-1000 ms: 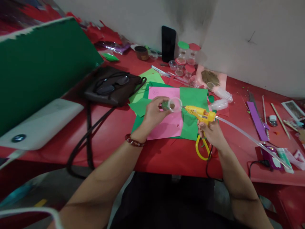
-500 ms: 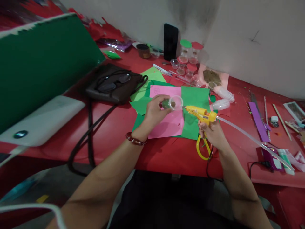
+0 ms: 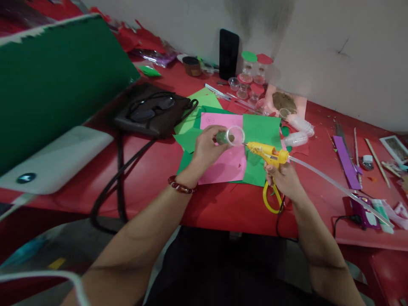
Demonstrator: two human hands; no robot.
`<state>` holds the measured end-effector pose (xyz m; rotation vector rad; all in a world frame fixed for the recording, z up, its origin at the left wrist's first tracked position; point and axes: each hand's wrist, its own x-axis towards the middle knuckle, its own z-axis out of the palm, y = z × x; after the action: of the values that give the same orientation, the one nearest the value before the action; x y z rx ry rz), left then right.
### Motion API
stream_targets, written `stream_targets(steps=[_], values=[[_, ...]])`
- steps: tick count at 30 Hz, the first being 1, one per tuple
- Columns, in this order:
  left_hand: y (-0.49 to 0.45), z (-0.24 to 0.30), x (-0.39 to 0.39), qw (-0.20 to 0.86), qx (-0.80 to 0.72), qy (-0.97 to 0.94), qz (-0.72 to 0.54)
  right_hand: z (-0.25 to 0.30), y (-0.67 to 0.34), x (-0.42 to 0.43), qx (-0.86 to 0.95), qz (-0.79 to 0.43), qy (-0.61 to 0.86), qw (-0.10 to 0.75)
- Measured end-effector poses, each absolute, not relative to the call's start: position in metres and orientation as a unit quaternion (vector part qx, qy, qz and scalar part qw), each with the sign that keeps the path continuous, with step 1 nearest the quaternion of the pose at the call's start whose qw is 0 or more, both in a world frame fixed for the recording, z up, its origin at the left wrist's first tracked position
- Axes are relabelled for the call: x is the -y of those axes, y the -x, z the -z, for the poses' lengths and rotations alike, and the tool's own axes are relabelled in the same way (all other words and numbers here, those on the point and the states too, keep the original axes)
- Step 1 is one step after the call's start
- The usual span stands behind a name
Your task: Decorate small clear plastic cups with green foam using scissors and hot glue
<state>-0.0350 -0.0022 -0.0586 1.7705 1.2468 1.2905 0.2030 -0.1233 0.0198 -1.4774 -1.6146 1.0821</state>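
My left hand [image 3: 208, 148] grips a small clear plastic cup [image 3: 236, 136] on its side, its round rim turned to the right. Something green shows at the cup's far end near my fingers, and a brownish patch is visible through it. My right hand [image 3: 283, 176] is closed around the handle of a yellow hot glue gun [image 3: 267, 153]. The gun's nozzle tip is at the cup's rim; whether it touches, I cannot tell. A long clear glue stick [image 3: 338, 185] sticks out of the gun's back. Below both lie pink paper [image 3: 219, 165] and green paper [image 3: 263, 127].
Yellow-handled scissors [image 3: 270, 204] lie below my right hand. Stacked cups with red and green tops [image 3: 248, 63] stand by a black phone [image 3: 228, 54] at the wall. Clear plastic cups [image 3: 296, 138] lie right. A dark bag [image 3: 153, 123] with glasses and a white power bank [image 3: 63, 157] are left.
The glue gun's nozzle has shifted very slightly left along the cup's rim. Both hands keep their hold, and the rest looks the same apart from a small camera shift.
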Motion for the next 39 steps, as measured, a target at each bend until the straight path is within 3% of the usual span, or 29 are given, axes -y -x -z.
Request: stream_targets(steps=[39], values=[[0.0325, 0.0573, 0.0042, 0.299, -0.477, -0.657, -0.502, -0.0216, -0.2002, 0.1263, 0.628, -0.418, 0.561, 0.342]])
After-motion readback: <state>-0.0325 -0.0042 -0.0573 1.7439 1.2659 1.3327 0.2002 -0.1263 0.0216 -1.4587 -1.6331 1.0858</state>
